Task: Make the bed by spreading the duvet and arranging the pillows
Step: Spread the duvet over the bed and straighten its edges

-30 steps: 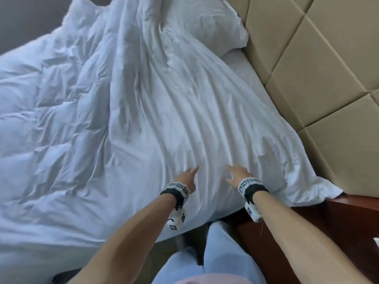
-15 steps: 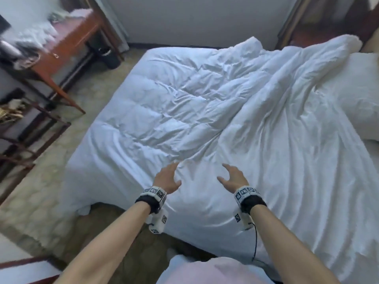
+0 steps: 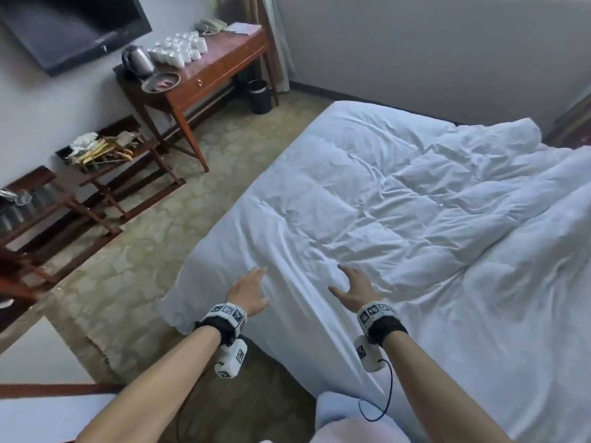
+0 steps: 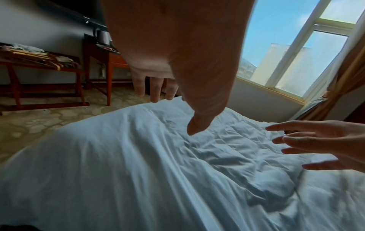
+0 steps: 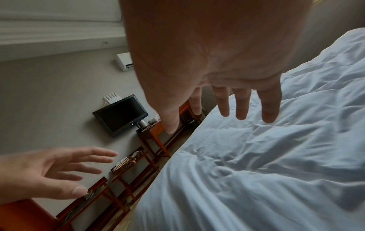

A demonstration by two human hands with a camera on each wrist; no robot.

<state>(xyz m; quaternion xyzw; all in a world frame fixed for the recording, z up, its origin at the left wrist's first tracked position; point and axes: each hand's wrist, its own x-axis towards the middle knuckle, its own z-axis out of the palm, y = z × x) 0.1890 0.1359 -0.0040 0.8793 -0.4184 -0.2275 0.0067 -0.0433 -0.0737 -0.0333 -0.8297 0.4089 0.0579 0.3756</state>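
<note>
A white, wrinkled duvet [image 3: 399, 212] covers the bed and hangs over its near side and foot corner. My left hand [image 3: 248, 290] hovers over the duvet's near edge by the foot corner, fingers spread and holding nothing. My right hand [image 3: 353, 287] hovers a little to its right, fingers also spread and empty. The left wrist view shows my left hand [image 4: 166, 92] above the duvet [image 4: 158, 171], with the right hand [image 4: 320, 145] beside it. In the right wrist view my right hand [image 5: 237, 107] is over the duvet [image 5: 256, 171]. No pillow is in view.
A wooden desk [image 3: 204, 81] with a kettle [image 3: 136, 60] and white cups stands by the far wall under a TV [image 3: 70, 27]. Two wooden luggage racks [image 3: 105, 174] line the left wall. A black bin [image 3: 259, 95] sits under the desk. Patterned carpet [image 3: 134, 251] lies between.
My view has swung left from the headboard end to the foot end of the bed. Both hands have lifted off the duvet and moved toward the foot corner, fingers spread.
</note>
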